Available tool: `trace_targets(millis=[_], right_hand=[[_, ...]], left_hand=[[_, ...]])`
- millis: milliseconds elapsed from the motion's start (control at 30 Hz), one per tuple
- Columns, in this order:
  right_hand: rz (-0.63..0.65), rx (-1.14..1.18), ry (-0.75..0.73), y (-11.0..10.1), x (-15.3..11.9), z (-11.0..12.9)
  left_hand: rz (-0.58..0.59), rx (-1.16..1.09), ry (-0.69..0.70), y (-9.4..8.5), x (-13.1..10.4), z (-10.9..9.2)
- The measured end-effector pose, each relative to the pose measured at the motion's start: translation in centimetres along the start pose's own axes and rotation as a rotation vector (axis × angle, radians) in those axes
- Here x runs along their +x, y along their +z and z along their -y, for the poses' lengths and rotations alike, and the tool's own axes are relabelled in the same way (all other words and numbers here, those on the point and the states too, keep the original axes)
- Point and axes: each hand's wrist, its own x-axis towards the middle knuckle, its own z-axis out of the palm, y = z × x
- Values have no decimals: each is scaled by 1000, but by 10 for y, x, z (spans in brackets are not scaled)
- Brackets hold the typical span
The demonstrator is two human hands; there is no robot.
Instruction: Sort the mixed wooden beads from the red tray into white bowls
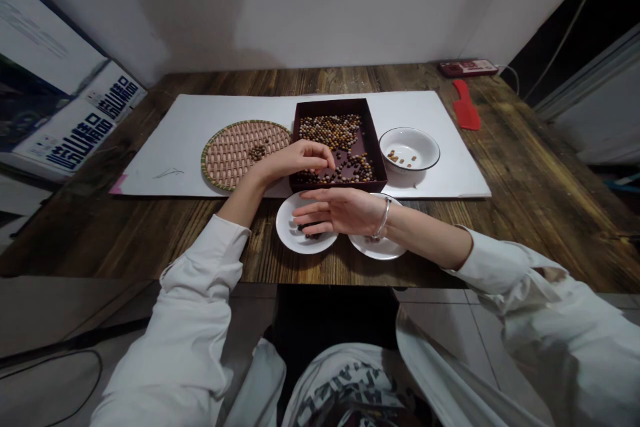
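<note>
My left hand point(304, 157) reaches over the front of a dark maroon box point(377, 173), its fingers curled together above the beads. Whatever those fingers may hold is too small to make out. Inside the box lie many small round beads point(330, 131) in brown, yellow, dark and pale tones. My right hand point(343, 211), with a silver bangle point(384, 219) at the wrist, is turned palm up with fingers spread. It hovers over two white plates, the left plate point(287, 230) and the right plate point(387, 251), partly hiding both. Dark beads show on the left plate.
A round woven tray point(227, 153) holding a small pile of brown beads lies left of the box. To the right stands a white enamel bowl point(417, 147) with several tan pieces. Beyond are a red comb point(466, 110) and a phone point(467, 67). Printed cartons point(75, 140) stand left.
</note>
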Motion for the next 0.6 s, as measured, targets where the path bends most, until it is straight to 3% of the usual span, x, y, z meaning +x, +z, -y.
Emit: trace_targets(millis=[267, 400, 600], right_hand=[[-8, 13, -4, 0, 0, 0], [-20, 26, -19, -2, 0, -2], [43, -44, -18, -10, 5, -6]], left_hand=[[50, 136, -31, 9, 1, -7], [44, 48, -89, 10, -2, -9], [158, -5, -126, 7, -4, -10]])
